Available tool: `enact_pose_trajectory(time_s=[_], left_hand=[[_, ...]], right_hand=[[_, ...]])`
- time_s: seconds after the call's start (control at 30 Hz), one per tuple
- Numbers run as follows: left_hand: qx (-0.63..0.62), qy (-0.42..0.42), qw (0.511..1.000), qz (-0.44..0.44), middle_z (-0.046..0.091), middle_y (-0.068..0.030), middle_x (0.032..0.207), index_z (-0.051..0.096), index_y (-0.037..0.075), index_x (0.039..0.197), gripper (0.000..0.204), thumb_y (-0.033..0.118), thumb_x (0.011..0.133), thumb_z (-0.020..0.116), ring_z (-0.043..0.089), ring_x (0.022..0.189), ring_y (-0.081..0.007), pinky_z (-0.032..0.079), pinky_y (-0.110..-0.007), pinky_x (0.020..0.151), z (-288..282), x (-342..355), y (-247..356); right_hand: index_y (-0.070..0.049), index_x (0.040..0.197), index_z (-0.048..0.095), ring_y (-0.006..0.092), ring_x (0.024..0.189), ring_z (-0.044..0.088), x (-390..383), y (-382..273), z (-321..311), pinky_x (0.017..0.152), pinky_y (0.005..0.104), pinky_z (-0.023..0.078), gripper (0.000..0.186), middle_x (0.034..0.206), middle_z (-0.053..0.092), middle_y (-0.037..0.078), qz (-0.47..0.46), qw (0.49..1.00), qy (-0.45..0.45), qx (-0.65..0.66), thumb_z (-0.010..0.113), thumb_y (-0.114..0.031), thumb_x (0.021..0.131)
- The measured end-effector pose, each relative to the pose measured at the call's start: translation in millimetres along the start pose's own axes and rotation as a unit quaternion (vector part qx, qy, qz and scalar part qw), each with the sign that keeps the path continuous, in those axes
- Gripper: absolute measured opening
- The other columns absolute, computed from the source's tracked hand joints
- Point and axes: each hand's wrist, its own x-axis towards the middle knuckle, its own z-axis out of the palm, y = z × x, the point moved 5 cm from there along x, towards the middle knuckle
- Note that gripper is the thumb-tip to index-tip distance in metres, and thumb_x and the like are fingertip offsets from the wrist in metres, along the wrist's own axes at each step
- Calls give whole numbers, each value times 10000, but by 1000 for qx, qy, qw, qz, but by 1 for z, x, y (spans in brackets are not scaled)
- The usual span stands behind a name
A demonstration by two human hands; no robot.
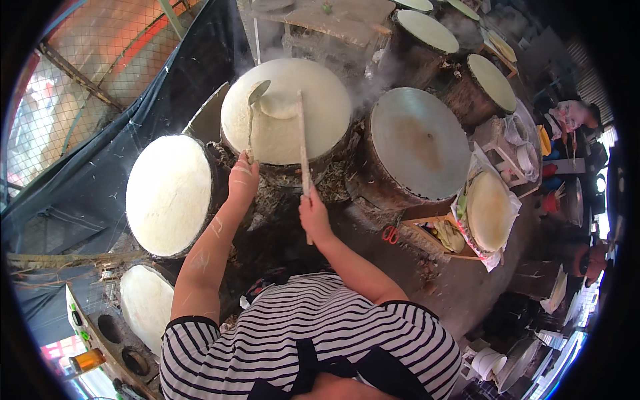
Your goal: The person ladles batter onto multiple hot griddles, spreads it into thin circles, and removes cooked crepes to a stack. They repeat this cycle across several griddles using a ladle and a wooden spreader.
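In front of me a large round griddle (200, 115) is not the one I work at; the middle griddle carries a pale layer of batter (320, 127) with a thicker pool near its centre. My left hand (244, 175) is closed round the handle of a ladle (259, 92), whose bowl hangs over the batter. A long flat wooden stick (302, 133) is gripped in my right hand (313, 212); its far end lies over the batter beside the pool. Whitish batter streaks mark my left forearm.
At left stands a griddle covered in white batter (167, 197), with another (147, 303) below it. On the right is a bare metal griddle (420, 143). Beyond it, a stack of flatbreads (488, 210) rests on cloth. Red-handled scissors (391, 235) lie near a wooden drawer (437, 233). Steam rises behind.
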Motion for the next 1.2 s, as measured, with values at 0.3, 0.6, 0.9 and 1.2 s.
enact_pose_trajectory(time_s=[0.3,0.6,0.9,1.2], left_hand=[[-672,-134,618,-385,478,-33,635,475,37,796,162,140,916,440,472,510,-112,405,-220,441,-24,-48,98],[-961,-99,141,-214,392,-35,652,395,20,793,190,128,947,368,410,493,-104,384,-226,405,-79,-45,169],[-944,-84,264,-179,385,-28,657,382,30,808,206,168,959,366,353,441,-86,335,-208,352,-96,-54,190],[-926,6,323,-196,359,-6,621,394,35,794,221,184,956,388,337,427,-85,308,-220,348,-107,-128,166]], right_hand=[[-58,1295,438,312,760,620,10,-57,41,685,363,475,416,834,633,178,-20,991,-133,27,468,-233,919],[-104,1231,510,308,786,629,66,-87,-81,678,383,504,388,886,615,144,-230,924,-42,-303,560,-184,854],[-162,1269,433,328,686,627,159,-124,-111,605,428,511,429,846,591,166,-275,772,-40,-572,462,-111,844],[-145,1288,431,353,847,640,193,-126,-75,682,491,504,381,911,634,206,-221,783,-115,-570,374,-166,911]])
